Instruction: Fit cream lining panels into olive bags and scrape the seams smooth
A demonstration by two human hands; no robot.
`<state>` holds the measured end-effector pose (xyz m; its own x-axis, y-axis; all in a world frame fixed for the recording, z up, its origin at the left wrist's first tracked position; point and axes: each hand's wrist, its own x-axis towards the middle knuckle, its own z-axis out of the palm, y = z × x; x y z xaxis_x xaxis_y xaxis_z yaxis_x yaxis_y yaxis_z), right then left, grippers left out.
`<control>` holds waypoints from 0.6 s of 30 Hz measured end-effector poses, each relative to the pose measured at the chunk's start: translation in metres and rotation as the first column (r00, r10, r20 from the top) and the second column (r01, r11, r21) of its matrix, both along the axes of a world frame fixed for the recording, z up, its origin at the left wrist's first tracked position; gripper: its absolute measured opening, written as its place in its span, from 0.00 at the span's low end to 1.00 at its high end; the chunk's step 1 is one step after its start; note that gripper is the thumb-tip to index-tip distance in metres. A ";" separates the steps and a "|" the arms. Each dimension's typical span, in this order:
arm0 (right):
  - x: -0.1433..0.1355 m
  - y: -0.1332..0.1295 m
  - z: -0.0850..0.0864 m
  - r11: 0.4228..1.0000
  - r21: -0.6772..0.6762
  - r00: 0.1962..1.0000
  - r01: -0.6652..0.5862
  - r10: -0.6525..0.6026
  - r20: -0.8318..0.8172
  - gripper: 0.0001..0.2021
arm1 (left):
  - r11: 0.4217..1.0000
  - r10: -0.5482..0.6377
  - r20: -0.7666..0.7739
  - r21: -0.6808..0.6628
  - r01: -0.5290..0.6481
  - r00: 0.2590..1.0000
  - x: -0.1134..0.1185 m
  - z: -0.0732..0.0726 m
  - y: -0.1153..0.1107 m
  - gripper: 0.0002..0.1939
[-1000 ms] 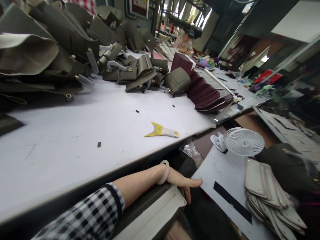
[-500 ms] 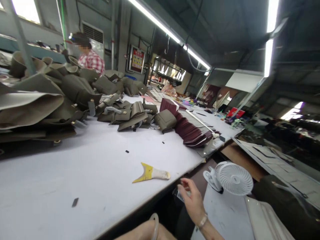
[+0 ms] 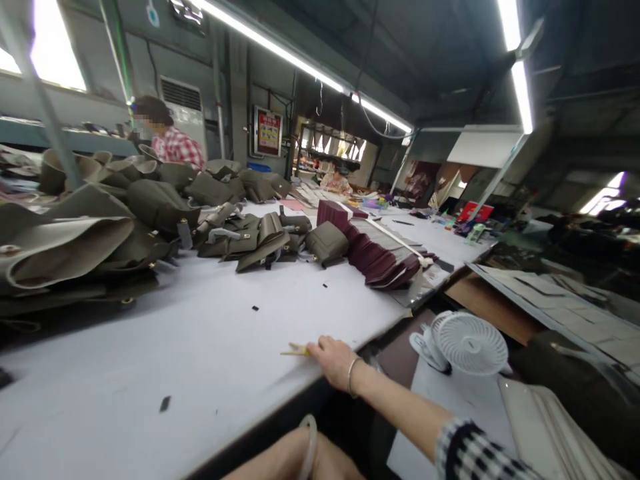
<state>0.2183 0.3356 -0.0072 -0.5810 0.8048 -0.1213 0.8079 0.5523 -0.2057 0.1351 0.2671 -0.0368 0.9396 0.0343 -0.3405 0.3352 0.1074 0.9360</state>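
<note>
My right hand (image 3: 333,360) reaches over the white table's near edge, closed on a small yellow fork-ended tool (image 3: 296,350). Only its forked yellow end shows; the pale handle is covered by my fingers. The tool is at the tabletop. My left hand (image 3: 333,461) is low at the bottom edge, below the table edge, with a pale bangle (image 3: 311,443) round the wrist. Its fingers are hidden, and what it holds, if anything, cannot be seen. A small dark rectangular piece (image 3: 165,404) lies on the table to the left.
Olive-grey bags (image 3: 165,210) are heaped on the left and back of the table (image 3: 200,347). A maroon stack of pieces (image 3: 383,257) stands behind. At right are a white clip fan (image 3: 470,343) and pale panels (image 3: 545,427). A co-worker in checked clothing (image 3: 177,147) is beyond.
My right hand has moved left and forward from beside the table edge and taken hold of the yellow fork-ended tool, which lay uncovered before. The view has shifted slightly.
</note>
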 end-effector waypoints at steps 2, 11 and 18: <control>0.030 -0.018 0.017 0.987 -0.121 0.993 0.102 -0.110 -0.053 0.19 | 0.989 -0.137 -0.074 -0.059 0.133 0.988 0.006 -0.013 -0.009 0.13; 0.151 -0.147 0.036 0.428 -0.882 0.860 0.200 -0.508 -0.051 0.19 | 0.974 -0.176 -0.092 -0.161 0.160 0.980 0.002 -0.026 -0.013 0.39; 0.119 -0.208 -0.001 0.242 -0.951 0.780 0.195 -0.626 0.001 0.14 | 0.994 -0.109 -0.139 -0.013 0.108 0.984 0.000 -0.021 -0.013 0.48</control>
